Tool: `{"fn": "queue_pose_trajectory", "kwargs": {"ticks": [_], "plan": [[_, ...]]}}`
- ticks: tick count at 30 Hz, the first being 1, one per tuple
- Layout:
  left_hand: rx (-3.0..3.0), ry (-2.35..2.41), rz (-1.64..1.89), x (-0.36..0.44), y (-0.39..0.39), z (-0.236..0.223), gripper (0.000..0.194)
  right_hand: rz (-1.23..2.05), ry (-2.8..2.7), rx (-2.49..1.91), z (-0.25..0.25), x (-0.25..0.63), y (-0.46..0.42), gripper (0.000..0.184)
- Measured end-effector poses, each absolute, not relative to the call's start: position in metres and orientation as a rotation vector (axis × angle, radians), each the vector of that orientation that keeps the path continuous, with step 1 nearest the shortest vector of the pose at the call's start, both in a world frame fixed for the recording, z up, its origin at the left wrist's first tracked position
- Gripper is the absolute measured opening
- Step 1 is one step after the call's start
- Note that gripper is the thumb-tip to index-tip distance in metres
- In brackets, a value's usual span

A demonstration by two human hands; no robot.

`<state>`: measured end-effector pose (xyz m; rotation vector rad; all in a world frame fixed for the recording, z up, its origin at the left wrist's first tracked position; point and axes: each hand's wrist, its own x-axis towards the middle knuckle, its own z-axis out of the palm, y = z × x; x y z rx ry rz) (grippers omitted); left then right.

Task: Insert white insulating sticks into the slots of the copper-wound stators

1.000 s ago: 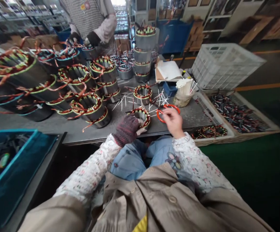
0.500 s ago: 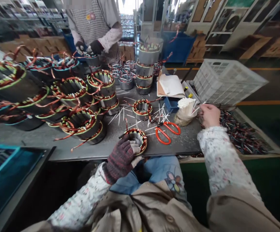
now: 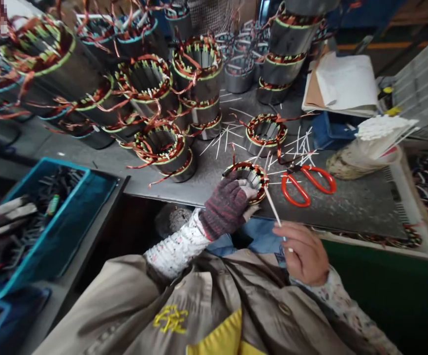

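A short steel motor stator [image 3: 250,180] with copper windings and a red-and-green-edged rim sits at the front edge of a grey metal workbench [image 3: 350,212], its bore facing up and slightly tilted toward the person. The left hand [image 3: 226,207], in a dark red-and-grey knit glove, is curled over the near rim, fingers wrapped around it and gripping. The bare right hand [image 3: 302,251] is drawn in, pinching a thin white stick [image 3: 273,209] between thumb and fingertips, with the stick's upper end close to the stator's rim beside the glove. Just beyond lies a second wound stator [image 3: 265,133], ringed by loose white sticks [image 3: 302,148], and red-handled scissors [image 3: 308,182] lie open to the right. Further right, a bundle of white sticks stands in a beige sack [image 3: 361,167], beside a stack of papers [image 3: 346,81]. Taller wound stators [image 3: 154,84] crowd the bench's far side, some stacked, while a blue crate of dark parts [image 3: 62,182] sits below the bench on the left.
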<state>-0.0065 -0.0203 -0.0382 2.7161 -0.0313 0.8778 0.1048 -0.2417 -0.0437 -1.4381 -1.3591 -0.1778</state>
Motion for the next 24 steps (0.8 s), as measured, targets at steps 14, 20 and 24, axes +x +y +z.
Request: {"fn": "queue_pose_trajectory", "kwargs": {"ticks": [14, 20, 24], "plan": [[2.726, -0.022, 0.843, -0.004, -0.021, -0.04, 0.061, -0.323, -1.375, -1.649, -0.037, 0.096, -0.242, 0.019], [2.669, -0.08, 0.915, -0.008, -0.019, -0.041, 0.072, -0.142, -1.21, -1.608, -0.04, 0.091, -0.209, 0.02], [2.476, -0.089, 0.954, -0.009, -0.018, -0.042, 0.075, -0.02, -1.027, -1.594, -0.049, 0.092, -0.189, 0.031]]}}
